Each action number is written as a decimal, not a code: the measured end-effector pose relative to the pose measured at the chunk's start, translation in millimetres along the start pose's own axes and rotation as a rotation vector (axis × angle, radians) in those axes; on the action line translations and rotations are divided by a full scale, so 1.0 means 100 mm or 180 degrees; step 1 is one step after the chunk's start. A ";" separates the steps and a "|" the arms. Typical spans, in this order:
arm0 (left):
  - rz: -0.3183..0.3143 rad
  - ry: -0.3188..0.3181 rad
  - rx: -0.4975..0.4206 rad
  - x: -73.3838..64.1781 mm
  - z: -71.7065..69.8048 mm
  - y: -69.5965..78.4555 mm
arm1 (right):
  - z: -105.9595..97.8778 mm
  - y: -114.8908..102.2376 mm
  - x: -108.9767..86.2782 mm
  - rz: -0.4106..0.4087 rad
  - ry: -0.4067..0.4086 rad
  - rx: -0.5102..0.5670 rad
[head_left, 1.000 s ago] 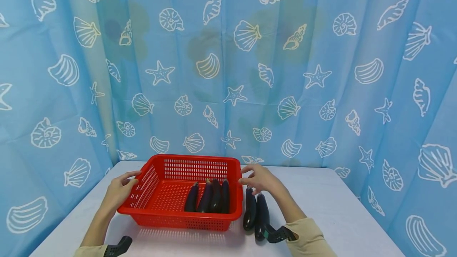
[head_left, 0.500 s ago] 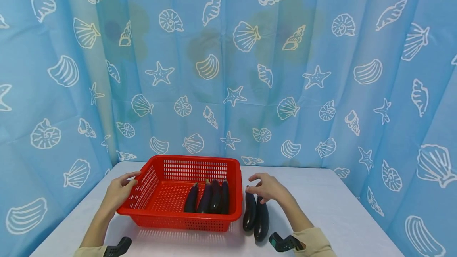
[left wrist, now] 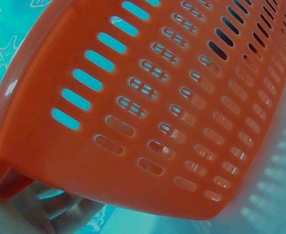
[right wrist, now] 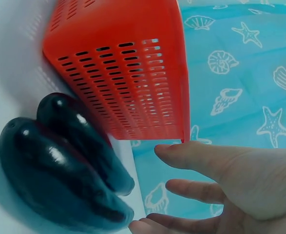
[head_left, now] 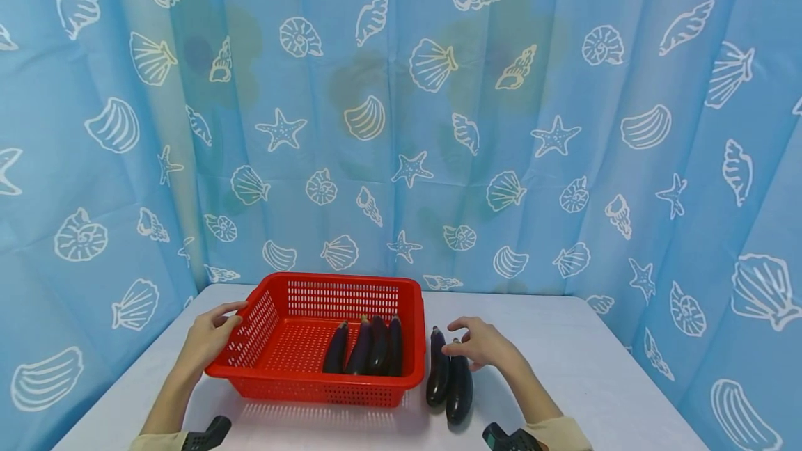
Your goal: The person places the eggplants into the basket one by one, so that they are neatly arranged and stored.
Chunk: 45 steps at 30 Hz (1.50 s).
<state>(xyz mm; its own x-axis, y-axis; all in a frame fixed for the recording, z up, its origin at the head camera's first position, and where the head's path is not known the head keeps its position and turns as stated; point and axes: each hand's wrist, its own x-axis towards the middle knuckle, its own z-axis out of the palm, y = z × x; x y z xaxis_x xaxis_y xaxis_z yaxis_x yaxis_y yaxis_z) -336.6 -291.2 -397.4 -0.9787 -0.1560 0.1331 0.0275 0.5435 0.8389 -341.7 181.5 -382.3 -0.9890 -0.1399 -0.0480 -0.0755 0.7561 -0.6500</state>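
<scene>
My left hand [head_left: 209,338] holds the left rim of a red plastic basket [head_left: 276,387] with slotted walls. In the left wrist view, its fingers [left wrist: 72,212] show partly behind the basket wall. Several dark purple eggplants [head_left: 379,350] lie side by side in the basket's right half. Just outside its right wall, two more lie on the table: one eggplant [head_left: 437,378] nearer the basket and another eggplant [head_left: 460,395] beside it. Over the stem ends of these two hovers my right hand [head_left: 484,345], fingers apart and loosely bent, with nothing in them.
A white-covered table [head_left: 583,367] carries everything. Behind it and along both sides hangs a blue curtain [head_left: 401,124] with white shell and starfish prints. A dark wrist mount [head_left: 207,433] sits at the left sleeve and another dark mount [head_left: 510,438] at the right.
My right hand has left the basket's right rim and moved right and toward me, over the two eggplants outside. The left hand and the basket have stayed in place.
</scene>
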 end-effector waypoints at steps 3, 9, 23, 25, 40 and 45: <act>0.0001 0.0003 0.0000 0.01 0.00 -0.01 | 0.00 0.04 0.00 0.0034 -0.0036 -0.0058; -0.0004 0.0010 -0.0017 0.01 0.01 -0.02 | 0.04 0.12 -0.01 0.0158 -0.0123 -0.0097; -0.0029 0.0004 -0.0037 0.01 0.01 -0.02 | 0.09 0.22 -0.05 0.0230 -0.0394 -0.0044; -0.0028 0.0001 -0.0046 0.01 0.01 -0.02 | 0.09 0.23 -0.06 0.0229 -0.0418 -0.0019; -0.0009 0.0004 -0.0038 0.00 0.01 -0.02 | 0.08 0.27 -0.10 0.0253 -0.0558 0.0232; -0.0012 0.0003 -0.0050 0.00 0.01 -0.02 | 0.09 0.28 -0.10 0.0313 -0.0616 0.0337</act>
<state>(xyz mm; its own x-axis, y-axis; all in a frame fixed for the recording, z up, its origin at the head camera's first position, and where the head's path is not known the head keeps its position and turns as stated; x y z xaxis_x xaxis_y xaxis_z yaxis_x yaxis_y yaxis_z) -336.6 -291.5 -399.1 -0.9786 -0.1589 0.1305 0.0270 0.5299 0.8476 -333.2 198.5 -406.6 -0.9474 -0.1964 -0.2528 0.0440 0.7025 -0.7104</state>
